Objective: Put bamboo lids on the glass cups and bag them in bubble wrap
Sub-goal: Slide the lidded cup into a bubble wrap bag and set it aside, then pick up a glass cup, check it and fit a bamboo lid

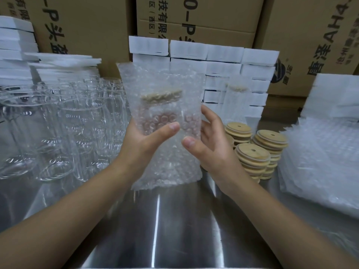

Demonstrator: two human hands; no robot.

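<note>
The bubble-wrap bag (162, 152) is held upright just above the steel surface (174, 230), with its open mouth uppermost, probably so that the cup inside cannot slide out. It is gripped by both hands. The left hand (143, 146) is wrapped round its left side, thumb laid across the front and fingers seen pinkish through the film behind. The right hand (211, 148) is set against its right edge, thumb in front and fingers behind, so that the bag is pinched there. The glass cup (155, 117) is already inside the bag, and the bamboo lid (161, 96) is seated on its rim, seen as a pale tan band through the bubbles. A length of empty bag is left above the lid, most likely to be folded over.

The bag is thin, translucent and pebbled with small round cells; its lower end hangs crumpled. To the left of the bag, bare glass cups (77, 123) are stood in a close group, clear, smooth and cylindrical. To the right of the bag, bamboo lids (254, 154) are stacked as flat round discs, each pierced by a small hole. Further right of the bag, flat bubble-wrap bags (318, 162) are piled within reach. Behind the bag, white foam blocks (223, 55) are stacked against cardboard cartons (194, 16).
</note>
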